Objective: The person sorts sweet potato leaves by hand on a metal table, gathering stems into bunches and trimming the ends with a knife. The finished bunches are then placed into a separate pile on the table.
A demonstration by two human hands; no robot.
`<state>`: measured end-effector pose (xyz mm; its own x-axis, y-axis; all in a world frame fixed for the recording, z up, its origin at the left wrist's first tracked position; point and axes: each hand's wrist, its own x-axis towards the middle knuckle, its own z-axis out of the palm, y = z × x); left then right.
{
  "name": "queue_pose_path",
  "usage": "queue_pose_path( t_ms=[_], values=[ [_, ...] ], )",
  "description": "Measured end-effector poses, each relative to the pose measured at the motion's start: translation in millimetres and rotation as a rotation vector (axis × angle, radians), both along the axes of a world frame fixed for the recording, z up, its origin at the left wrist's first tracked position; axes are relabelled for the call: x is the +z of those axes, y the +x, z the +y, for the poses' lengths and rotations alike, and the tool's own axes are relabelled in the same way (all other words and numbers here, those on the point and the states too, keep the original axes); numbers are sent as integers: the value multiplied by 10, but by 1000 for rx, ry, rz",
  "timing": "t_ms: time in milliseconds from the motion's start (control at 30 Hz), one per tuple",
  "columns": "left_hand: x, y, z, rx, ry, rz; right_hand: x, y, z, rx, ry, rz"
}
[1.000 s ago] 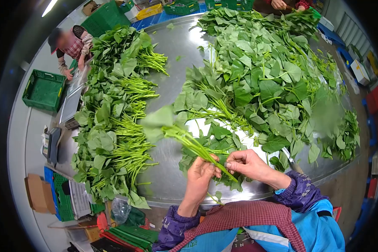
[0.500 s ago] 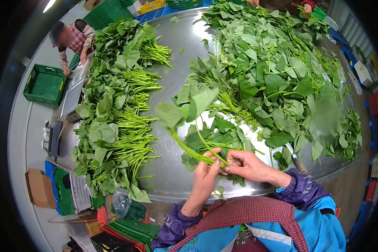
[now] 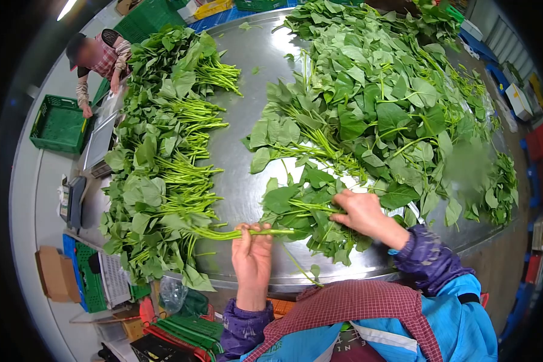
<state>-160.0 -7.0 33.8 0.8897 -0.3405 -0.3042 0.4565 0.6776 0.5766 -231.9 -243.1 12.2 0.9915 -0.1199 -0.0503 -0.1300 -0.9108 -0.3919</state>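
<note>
My left hand pinches several long leafy stems near their cut ends. Their leaves reach left to the edge of the row of stacked greens, whose stems point right. My right hand is over a small heap of leafy greens in front of me. Its thumb and fingers close on the stem ends of greens lying there. Just beyond that heap spreads a large pile of loose greens. Beside my right wrist shows a knife blade; its handle is hidden by my arm.
All the greens lie on a metal table. A person stands at the far left by a green crate. Scales and a cardboard box are at left. More crates stand below the table edge.
My hands have moved apart. The left carried the stems left to the row's edge and laid their leaves there. My right hand moved up and right onto the small heap.
</note>
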Motion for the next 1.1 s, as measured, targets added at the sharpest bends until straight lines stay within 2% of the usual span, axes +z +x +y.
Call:
queue_pose_path(
  t_ms=[100, 167, 200, 267, 300, 367, 467, 533, 600, 633, 700, 733, 800, 833, 867, 933, 967, 1000, 1033, 1100],
  values=[
    [0, -48, 4, -24, -6, 64, -152, 53, 9, 95, -6, 30],
    [17, -81, -11, -19, 86, 79, -36, 50, -24, -34, 271, -106],
    [8, -105, -10, -19, 87, 82, 64, 64, -78, -79, 453, 18],
    [-9, -127, -39, -79, 157, 101, 49, 59, -128, -162, 946, 62],
    [20, -147, -101, -77, 171, 96, 93, 56, -131, -162, 943, 58],
    [67, -171, -244, -43, 210, 56, 230, 20, -109, -184, 1234, 71],
    [169, -120, -310, -1, 298, -54, 319, -31, -93, -157, 1128, 105],
    [244, -68, -314, 8, 344, -127, 306, -46, -71, -158, 1173, 105],
    [310, -24, -310, -75, 449, -258, 221, -45, -26, -59, 1231, -3],
    [336, -12, -325, -74, 449, -261, 310, -67, -17, -50, 1228, 29],
    [370, 8, -377, -272, 581, -316, 374, -88, -13, -2, 1186, 84],
    [367, 15, -419, -270, 581, -317, 382, -98, -7, 42, 1144, 141],
    [329, 19, -509, -458, 524, -246, 369, -96, 17, 139, 1103, 66],
    [316, 23, -531, -524, 407, -147, 384, -96, 10, 215, 1125, 190],
    [324, -5, -561, -520, 407, -151, 395, -92, 1, 291, 1142, 314],
    [370, -82, -640, -471, 204, 90, 314, -138, 50, 280, 1232, 283],
    [350, -95, -658, -407, 191, 108, 333, -151, 50, 176, 1296, 313],
    [297, -85, -638, -406, 191, 108, 357, -163, 51, 69, 1357, 345],
    [221, -71, -607, -403, 181, 35, 398, -141, 78, 55, 1437, 206],
    [190, -67, -594, -400, 171, -38, 400, -151, 14, 17, 1499, 253]
  ],
)
